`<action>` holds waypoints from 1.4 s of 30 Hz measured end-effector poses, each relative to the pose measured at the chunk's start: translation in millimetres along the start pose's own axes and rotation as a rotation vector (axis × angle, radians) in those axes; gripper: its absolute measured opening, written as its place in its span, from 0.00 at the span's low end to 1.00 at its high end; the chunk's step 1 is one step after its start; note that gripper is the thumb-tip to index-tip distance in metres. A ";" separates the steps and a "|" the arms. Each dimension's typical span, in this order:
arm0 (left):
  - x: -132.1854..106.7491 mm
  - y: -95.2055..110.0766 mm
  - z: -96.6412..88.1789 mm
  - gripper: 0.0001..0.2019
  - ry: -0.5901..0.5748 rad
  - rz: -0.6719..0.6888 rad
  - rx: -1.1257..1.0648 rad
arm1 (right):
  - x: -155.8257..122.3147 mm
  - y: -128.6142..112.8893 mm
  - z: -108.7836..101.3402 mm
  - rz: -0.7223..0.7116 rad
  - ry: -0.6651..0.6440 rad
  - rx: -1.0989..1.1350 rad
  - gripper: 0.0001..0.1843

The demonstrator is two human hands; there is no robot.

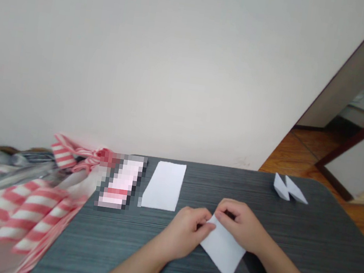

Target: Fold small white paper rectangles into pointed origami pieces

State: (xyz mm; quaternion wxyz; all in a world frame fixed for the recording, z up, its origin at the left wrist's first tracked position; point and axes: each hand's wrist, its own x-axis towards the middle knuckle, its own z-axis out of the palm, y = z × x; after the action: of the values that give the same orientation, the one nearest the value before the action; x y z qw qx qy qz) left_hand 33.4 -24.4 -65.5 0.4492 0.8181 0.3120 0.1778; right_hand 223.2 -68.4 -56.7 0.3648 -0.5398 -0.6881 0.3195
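Observation:
A white sheet of paper [225,251] is held between both hands above the dark table, its lower corner pointing toward me. My left hand [187,232] pinches its upper left edge between thumb and fingers. Close beside it, my right hand [244,224] grips the top corner, thumb pressed against the fingers. The fingertips of both hands nearly meet and cover the upper part of the sheet, so any crease there is hidden.
White rectangular paper [163,186] lies on the dark wood-grain table [112,248], left of my hands. A pixelated pink-and-white item [123,182] is beside it. Folded white paper pieces [291,189] stand at the far right. Red-striped cloth [22,209] is heaped left; a wall [178,63] rises behind.

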 end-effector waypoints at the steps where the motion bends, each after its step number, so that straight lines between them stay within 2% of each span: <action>1: 0.1 -0.8 0.4 0.10 0.005 -0.007 -0.008 | 0.1 1.1 0.0 0.008 -0.002 -0.002 0.10; 7: 0.6 -3.3 1.8 0.13 0.039 -0.054 -0.069 | -1.0 4.0 -3.1 0.049 -0.027 -0.028 0.11; 19: 0.8 -6.4 3.4 0.11 0.033 -0.155 -0.298 | -3.0 3.6 -8.4 0.108 -0.047 -0.035 0.11; 31: 1.7 -7.0 3.5 0.11 0.036 -0.199 -0.376 | -4.6 4.9 -12.1 0.211 -0.085 -0.045 0.14; 35: 2.1 -7.9 3.6 0.11 0.044 -0.206 -0.381 | -4.5 4.1 -12.4 0.206 -0.076 -0.046 0.15; 42: 3.6 -7.5 3.5 0.11 0.094 -0.257 -0.517 | -5.8 10.6 -18.7 0.217 -0.110 -0.038 0.14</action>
State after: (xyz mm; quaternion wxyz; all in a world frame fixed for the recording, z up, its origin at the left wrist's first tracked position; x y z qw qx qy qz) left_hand 35.4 -21.2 -73.7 0.6467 0.6211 0.3779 0.2308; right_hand 245.3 -71.0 -56.6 0.2795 -0.5996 -0.6504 0.3732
